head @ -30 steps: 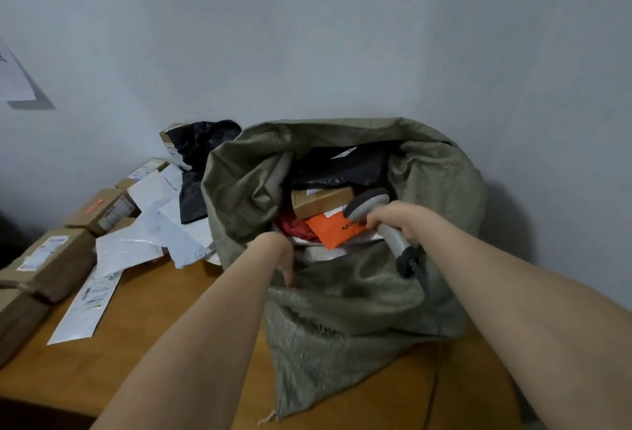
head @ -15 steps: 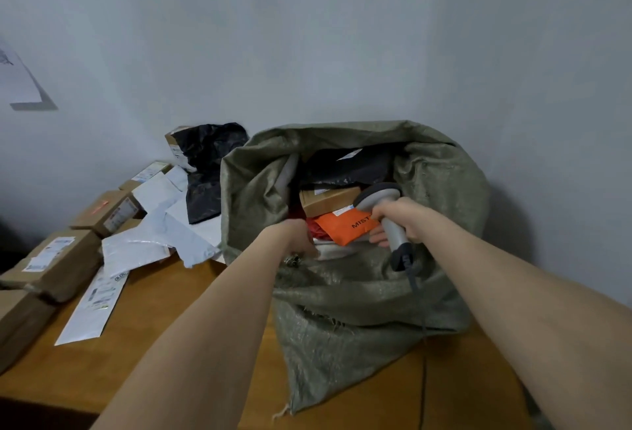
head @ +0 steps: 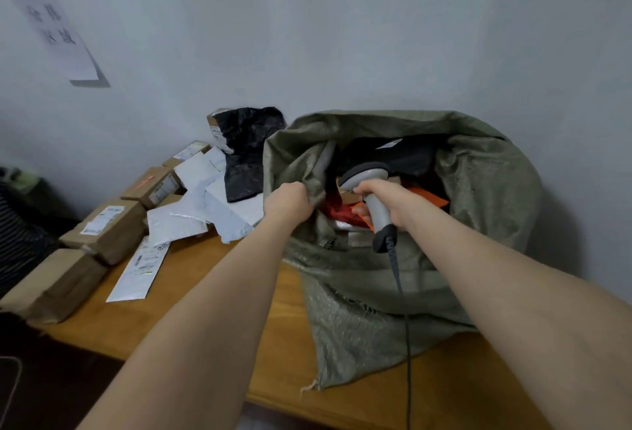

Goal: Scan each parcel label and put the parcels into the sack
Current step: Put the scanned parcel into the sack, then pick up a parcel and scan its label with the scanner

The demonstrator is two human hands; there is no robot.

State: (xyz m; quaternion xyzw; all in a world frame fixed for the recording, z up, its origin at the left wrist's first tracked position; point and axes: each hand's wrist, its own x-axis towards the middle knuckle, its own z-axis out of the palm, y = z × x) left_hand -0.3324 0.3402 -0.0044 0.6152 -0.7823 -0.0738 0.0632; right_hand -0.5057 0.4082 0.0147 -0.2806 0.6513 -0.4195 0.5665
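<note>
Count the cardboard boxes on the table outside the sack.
4 clear: nearest box at the left edge, labelled box behind it, red-marked box next, rearmost box beyond that. Others may hide under the white mailers or black bag.

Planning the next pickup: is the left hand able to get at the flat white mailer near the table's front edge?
Probably, after the left hand releases the sack, whose rim it grips: the white mailer lies mostly uncovered left of that arm.
</note>
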